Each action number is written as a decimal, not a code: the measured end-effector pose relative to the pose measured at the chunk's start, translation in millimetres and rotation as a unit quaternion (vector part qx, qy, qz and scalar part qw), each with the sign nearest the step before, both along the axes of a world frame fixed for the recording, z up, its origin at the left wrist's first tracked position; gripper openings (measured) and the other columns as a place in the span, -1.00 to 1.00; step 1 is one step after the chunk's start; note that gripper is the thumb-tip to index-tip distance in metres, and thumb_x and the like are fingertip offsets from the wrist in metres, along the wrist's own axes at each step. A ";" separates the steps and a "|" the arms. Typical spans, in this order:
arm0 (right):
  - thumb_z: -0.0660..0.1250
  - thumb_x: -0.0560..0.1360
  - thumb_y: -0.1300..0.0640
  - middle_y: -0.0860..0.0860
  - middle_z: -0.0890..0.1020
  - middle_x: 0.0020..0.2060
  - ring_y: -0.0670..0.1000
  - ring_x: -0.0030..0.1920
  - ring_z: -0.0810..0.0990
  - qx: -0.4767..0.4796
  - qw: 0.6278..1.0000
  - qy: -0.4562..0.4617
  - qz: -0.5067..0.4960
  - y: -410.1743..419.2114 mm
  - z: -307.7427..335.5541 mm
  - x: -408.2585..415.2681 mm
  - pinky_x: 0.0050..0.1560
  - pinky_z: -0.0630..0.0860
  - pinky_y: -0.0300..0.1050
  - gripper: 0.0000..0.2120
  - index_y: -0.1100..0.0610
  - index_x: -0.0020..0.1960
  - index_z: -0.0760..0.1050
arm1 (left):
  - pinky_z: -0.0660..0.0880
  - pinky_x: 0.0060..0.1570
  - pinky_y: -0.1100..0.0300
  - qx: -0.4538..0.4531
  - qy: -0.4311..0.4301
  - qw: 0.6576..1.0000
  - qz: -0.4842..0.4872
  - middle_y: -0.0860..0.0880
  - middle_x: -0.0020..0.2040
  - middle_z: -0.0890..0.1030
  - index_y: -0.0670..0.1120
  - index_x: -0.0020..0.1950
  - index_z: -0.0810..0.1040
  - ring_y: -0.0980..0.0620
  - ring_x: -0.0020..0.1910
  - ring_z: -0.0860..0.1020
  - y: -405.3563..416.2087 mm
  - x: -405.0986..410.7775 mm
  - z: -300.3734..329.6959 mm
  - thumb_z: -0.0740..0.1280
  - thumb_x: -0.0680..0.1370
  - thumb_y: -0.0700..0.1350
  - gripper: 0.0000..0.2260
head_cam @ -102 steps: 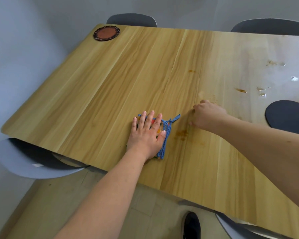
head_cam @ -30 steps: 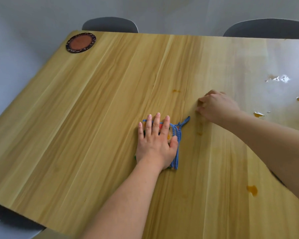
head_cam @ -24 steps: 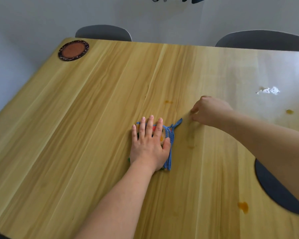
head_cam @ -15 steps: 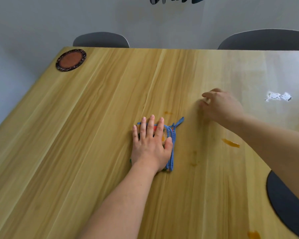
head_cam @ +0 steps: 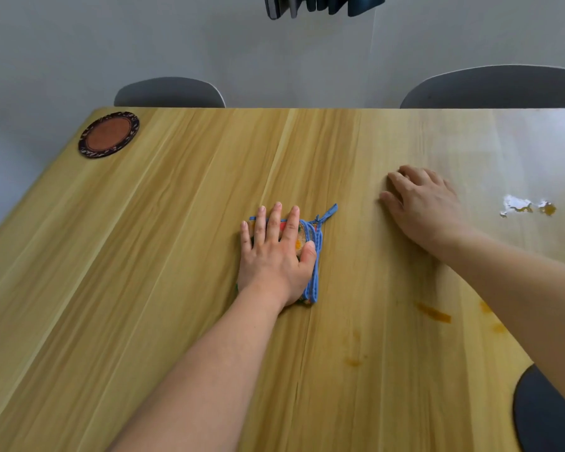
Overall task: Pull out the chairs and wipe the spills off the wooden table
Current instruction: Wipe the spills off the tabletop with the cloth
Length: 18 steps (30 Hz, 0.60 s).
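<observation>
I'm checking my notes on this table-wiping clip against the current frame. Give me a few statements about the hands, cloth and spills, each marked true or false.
1. The left hand presses flat on the folded cloth. True.
2. The right hand grips the cloth. False: it rests on the bare table, apart from the cloth.
3. Orange spills remain on the wood near the right forearm. True.
4. The round coaster lies beside the cloth. False: it sits at the far left corner.
5. A white smear lies right of the right hand. True.
</observation>
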State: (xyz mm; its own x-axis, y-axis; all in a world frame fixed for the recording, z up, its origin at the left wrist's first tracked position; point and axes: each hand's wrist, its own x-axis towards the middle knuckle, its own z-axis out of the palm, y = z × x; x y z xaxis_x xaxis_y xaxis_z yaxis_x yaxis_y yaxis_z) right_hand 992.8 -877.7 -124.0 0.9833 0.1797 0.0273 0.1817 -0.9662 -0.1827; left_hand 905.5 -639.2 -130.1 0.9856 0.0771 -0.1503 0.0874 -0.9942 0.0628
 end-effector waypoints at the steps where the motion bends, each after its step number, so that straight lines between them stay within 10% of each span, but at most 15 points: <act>1: -0.01 0.62 -0.18 0.06 0.35 0.43 0.15 0.45 0.26 0.005 1.000 -0.005 -0.003 -0.6 -2.7 -0.9 0.46 0.17 0.12 -0.49 0.06 0.44 0.32 | -0.31 0.51 -0.13 -0.001 -0.001 1.000 0.000 0.01 0.62 -0.24 0.11 0.60 -0.24 -0.02 0.57 -0.32 0.0 4.7 -0.1 -0.11 0.62 0.22 -0.40; 18: -0.14 0.57 -0.30 -0.01 -0.06 0.58 0.00 0.56 -0.15 0.003 0.997 0.027 -0.074 0.2 -14.8 7.6 0.54 -0.18 0.07 -0.33 -0.01 0.59 -0.03 | -0.31 0.51 -0.13 -0.001 -0.010 1.000 -0.005 0.01 0.63 -0.19 0.10 0.61 -0.18 -0.04 0.58 -0.28 -5.8 105.6 -1.2 -0.09 0.62 0.21 -0.41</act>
